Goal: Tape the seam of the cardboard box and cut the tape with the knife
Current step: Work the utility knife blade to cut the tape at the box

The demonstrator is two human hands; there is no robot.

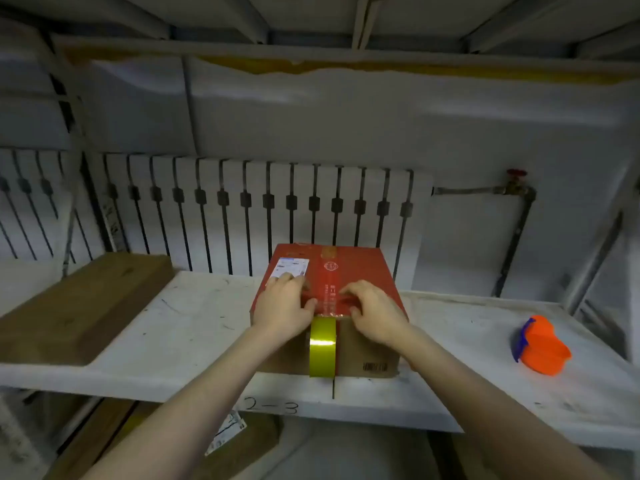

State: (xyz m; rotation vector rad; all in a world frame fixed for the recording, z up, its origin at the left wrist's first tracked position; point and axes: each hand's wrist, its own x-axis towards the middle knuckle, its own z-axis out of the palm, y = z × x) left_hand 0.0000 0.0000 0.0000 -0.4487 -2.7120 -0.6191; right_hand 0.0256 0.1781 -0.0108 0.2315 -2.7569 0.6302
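A cardboard box (360,271) with a red top and brown sides stands on a white shelf (194,327). A clear strip of tape (327,303) runs along its middle seam. The yellow-green tape roll (322,344) hangs against the box's front face, still joined to the strip. My left hand (282,306) lies flat on the top left of the seam, partly over a white label (292,266). My right hand (375,313) presses down right of the seam, fingertips on the tape near the front edge. An orange and blue knife (542,344) rests on the shelf far to the right.
A flat brown cardboard box (79,306) lies on the shelf at the left. A white radiator (242,209) and a pipe with a red valve (516,183) stand behind the shelf. Below the shelf are more cardboard pieces (242,441).
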